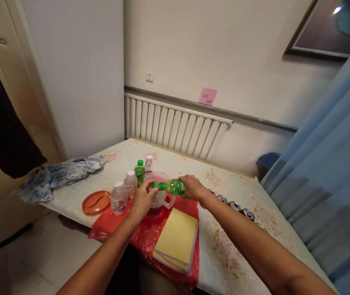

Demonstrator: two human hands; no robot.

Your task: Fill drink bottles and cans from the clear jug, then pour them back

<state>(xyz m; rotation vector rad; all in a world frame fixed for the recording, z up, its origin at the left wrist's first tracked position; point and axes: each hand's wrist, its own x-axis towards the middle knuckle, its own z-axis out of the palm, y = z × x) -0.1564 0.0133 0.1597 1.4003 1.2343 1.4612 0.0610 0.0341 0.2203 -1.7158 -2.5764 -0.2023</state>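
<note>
My right hand is wrapped round the base of a green plastic bottle, tipped nearly level with its neck to the left. Just left of that neck, my left hand pinches a green cap, with a small gap between cap and neck. Both are above a clear plastic pitcher with a handle, partly hidden by my left hand. Beside the pitcher stand another green bottle with its cap on and several clear white-capped bottles. Whether liquid is flowing I cannot tell.
A red plastic sheet lies under the pitcher and a stack of yellow cloths. An orange lid is at the left edge. Several drink cans line up at the right, partly behind my right arm. A blue patterned cloth lies at the far left.
</note>
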